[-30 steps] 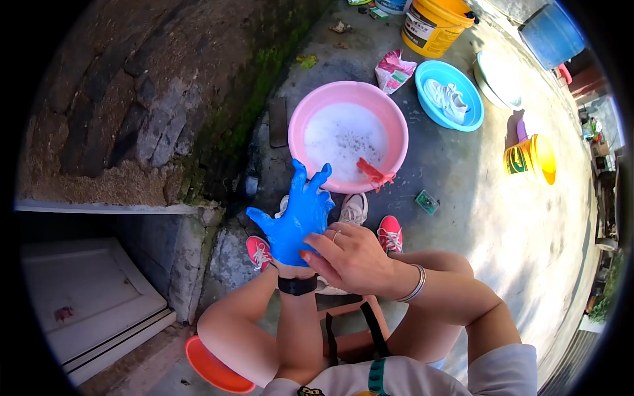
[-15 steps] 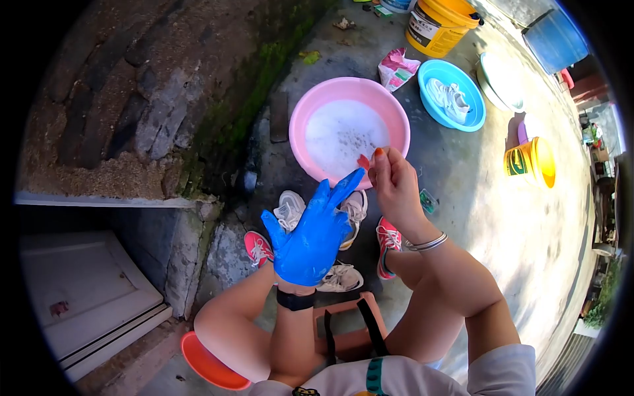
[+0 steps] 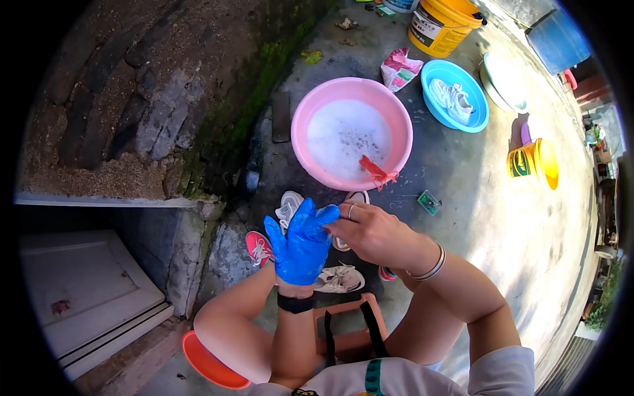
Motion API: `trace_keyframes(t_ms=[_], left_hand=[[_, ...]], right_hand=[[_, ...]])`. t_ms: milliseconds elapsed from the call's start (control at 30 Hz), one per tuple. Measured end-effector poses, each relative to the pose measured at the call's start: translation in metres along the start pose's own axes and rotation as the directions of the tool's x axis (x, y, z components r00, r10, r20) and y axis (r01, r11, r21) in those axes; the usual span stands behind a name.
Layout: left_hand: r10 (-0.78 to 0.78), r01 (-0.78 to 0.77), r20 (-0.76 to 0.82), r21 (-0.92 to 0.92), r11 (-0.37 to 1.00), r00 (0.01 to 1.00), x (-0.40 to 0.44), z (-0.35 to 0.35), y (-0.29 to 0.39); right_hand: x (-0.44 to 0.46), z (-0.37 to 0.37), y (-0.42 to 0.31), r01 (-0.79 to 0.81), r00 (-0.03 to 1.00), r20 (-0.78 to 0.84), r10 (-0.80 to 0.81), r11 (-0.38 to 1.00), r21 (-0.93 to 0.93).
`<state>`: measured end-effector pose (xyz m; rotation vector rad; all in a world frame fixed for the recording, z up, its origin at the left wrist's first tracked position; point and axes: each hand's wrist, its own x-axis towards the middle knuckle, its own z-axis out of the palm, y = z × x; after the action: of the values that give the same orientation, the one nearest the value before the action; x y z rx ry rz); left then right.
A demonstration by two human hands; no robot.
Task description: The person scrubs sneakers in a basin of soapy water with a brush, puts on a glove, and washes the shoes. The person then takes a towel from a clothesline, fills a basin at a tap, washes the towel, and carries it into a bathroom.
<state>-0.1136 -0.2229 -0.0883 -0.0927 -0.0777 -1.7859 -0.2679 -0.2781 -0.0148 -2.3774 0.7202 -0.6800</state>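
My left hand [image 3: 300, 247] wears a wet blue rubber glove [image 3: 296, 259], palm up with its thumb apart from the fingers, and holds nothing. Bare, with a ring and bracelets, my right hand [image 3: 378, 232] closes its fingers on the glove's fingertips. Just beyond, a pink basin [image 3: 298, 142] holds foamy water. A crumpled red strip [image 3: 378, 173], its kind unclear, hangs over the basin's near rim. Below my hands are a pale sneaker [image 3: 341, 278] and a grey-white shoe [image 3: 289, 206]; another shoe [image 3: 341, 243] is partly hidden behind the right hand.
A blue basin [image 3: 427, 102] with white shoes [image 3: 452, 99] stands to the right of a pink packet [image 3: 399, 69]. Yellow buckets [image 3: 439, 30] stand farther off. A small green item [image 3: 428, 202] lies on the concrete. A wall [image 3: 158, 99] rises at left; a stool [image 3: 350, 340] is below.
My right hand has left the red strip at the basin's rim and moved down and left to the gloved fingers. The left hand has drawn slightly back, its fingers less spread.
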Motion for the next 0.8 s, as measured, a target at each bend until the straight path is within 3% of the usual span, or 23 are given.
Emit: trace_keyframes(t_ms=[67,167,267,367,467,567,800], left_hand=[[0.015,0.015,-0.108,0.272,0.962,0.994,0.001,0.008,0.000],[0.076,-0.031,-0.115,0.347,0.937,0.990,0.005,0.022,-0.009],[-0.022,0.009,0.028,0.404,0.915,0.999,0.009,0.021,-0.005],[0.075,-0.007,-0.130,0.462,0.887,0.989,0.008,0.046,-0.014],[-0.075,0.028,0.050,0.620,0.784,0.996,0.011,0.054,-0.006],[-0.091,0.109,-0.064,0.716,0.689,0.994,0.003,0.081,-0.005],[-0.086,0.292,-0.356,0.581,0.760,0.931,-0.026,0.091,0.004]], right_hand=[[-0.004,-0.001,-0.006,0.097,0.991,0.120,-0.059,0.937,-0.335],[-0.009,0.004,-0.004,0.044,0.991,0.134,0.000,0.946,-0.321],[-0.007,0.000,-0.003,0.113,0.975,0.218,-0.039,0.934,-0.340],[-0.002,-0.010,-0.007,0.000,0.992,0.116,0.052,0.912,-0.409],[-0.004,-0.007,-0.003,-0.050,0.999,-0.003,0.052,0.948,-0.316],[-0.003,-0.008,-0.005,-0.183,0.982,-0.067,0.178,0.979,-0.091],[-0.005,-0.001,-0.003,-0.184,0.981,-0.061,0.183,0.983,-0.005]])
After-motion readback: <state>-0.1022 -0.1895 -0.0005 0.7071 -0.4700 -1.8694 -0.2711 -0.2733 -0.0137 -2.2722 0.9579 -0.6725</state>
